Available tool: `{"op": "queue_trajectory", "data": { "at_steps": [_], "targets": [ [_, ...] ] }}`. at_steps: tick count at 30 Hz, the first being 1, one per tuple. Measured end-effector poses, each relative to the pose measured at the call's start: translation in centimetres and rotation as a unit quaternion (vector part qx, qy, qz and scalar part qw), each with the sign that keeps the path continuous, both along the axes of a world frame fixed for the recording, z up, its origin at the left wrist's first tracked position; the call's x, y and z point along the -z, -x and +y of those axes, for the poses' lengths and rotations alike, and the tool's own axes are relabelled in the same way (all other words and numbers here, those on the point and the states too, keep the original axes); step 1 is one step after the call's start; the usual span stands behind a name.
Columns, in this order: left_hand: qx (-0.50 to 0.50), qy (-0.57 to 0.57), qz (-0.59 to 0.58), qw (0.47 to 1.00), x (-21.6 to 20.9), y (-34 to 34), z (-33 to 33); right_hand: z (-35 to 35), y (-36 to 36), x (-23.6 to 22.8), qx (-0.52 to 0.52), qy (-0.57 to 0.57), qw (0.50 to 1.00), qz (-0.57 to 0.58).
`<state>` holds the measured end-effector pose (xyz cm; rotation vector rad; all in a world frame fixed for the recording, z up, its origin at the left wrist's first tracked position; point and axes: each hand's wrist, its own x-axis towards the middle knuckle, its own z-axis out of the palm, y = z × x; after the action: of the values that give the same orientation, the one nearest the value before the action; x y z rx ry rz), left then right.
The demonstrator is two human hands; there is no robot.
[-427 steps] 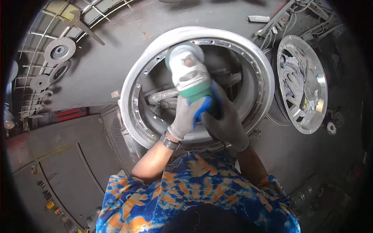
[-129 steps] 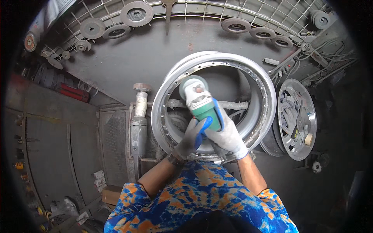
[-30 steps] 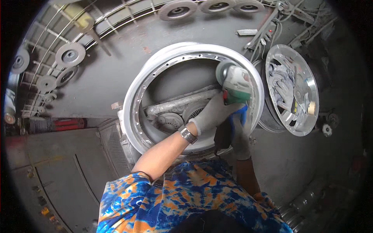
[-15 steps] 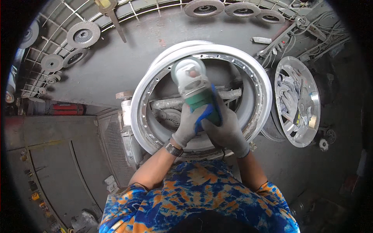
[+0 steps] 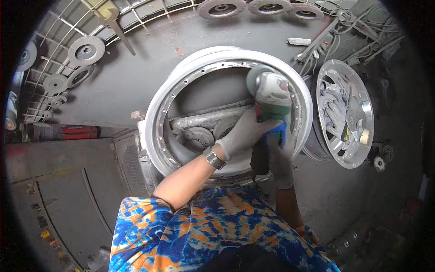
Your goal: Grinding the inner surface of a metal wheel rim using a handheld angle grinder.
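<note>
Both my hands, in grey gloves, are closed on a green angle grinder (image 5: 273,103). My left hand (image 5: 247,133) grips the front of its body, just behind the pale head. Farther back, my right hand (image 5: 280,158) wraps the blue-and-dark rear part and is partly smeared by motion. The grinder's disc lies over the inner edge of a large silver wheel rim (image 5: 156,115), at its far right. Whether disc and metal touch, I cannot tell. Small holes run round the rim's inner flange. Through its opening show a pale bar (image 5: 210,117) and a round toothed disc (image 5: 198,138).
Several flap discs (image 5: 86,51) and an open-end wrench (image 5: 116,28) hang on a wire grid at the back. A second wheel (image 5: 368,115) on the right holds gloves (image 5: 336,117) and tools. Tangled cables (image 5: 367,25) lie back right. A dark bench (image 5: 131,77) lies behind the rim.
The grinder has swung from the rim's far middle to its far right, with both hands still on it. My left forearm now reaches farther across. The whole view has shifted slightly.
</note>
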<state>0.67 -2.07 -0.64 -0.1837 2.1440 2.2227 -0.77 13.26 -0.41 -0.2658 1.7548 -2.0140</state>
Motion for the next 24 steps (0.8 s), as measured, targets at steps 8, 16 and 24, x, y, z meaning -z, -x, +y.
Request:
{"op": "queue_trajectory", "data": {
  "at_steps": [8,16,24],
  "targets": [
    [-0.052,-0.084,0.051,0.994,-0.1,-1.1,-1.1,-0.8,0.4,-0.8,-0.095,-0.063,0.993,0.029],
    [-0.042,-0.143,0.066,0.987,0.6,-2.5,-2.3,-3.6,-0.6,-2.7,-0.074,-0.124,0.986,0.089],
    [-0.195,-0.213,0.101,0.952,2.0,-5.5,-2.5,-4.8,-0.4,-1.7,-0.185,-0.146,0.953,0.193]
  ]
}}
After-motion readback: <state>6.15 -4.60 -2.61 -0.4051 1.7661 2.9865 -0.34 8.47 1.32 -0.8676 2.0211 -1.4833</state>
